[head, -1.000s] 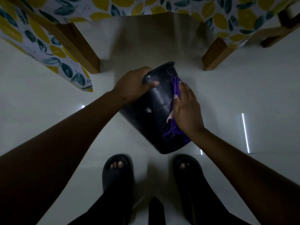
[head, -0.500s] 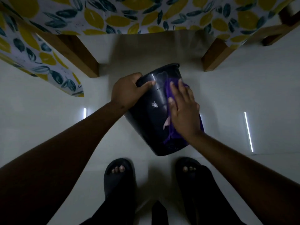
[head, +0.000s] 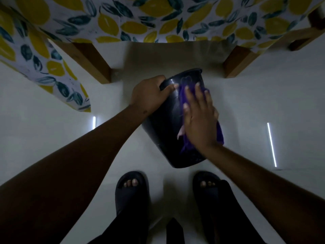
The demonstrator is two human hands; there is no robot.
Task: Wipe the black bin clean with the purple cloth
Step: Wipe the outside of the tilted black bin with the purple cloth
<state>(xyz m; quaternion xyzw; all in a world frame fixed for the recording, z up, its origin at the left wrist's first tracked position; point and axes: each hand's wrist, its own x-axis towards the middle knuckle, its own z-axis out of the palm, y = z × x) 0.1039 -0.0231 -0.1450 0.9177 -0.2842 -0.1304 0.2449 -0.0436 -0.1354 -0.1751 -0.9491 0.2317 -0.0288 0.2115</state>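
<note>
The black bin (head: pixel 165 131) is held tilted above the pale floor, its rim pointing away from me and its base toward my feet. My left hand (head: pixel 149 93) grips the rim on the left side, thumb curled over the edge. The purple cloth (head: pixel 182 95) lies on the bin's upper side wall. My right hand (head: pixel 198 118) presses flat on the cloth with straight, spread fingers, covering most of it. Purple edges show past the fingertips and at the wrist side.
A table with a lemon-print cloth (head: pixel 123 20) stands ahead, with wooden legs at left (head: pixel 91 64) and right (head: pixel 237 62). A corner of the tablecloth (head: pixel 52 71) hangs down at left. My feet in dark slippers (head: pixel 131 194) stand below the bin on the pale floor (head: pixel 263 95).
My right hand has slid the cloth up the bin wall toward the rim. The bin stays tilted in my left hand's grip.
</note>
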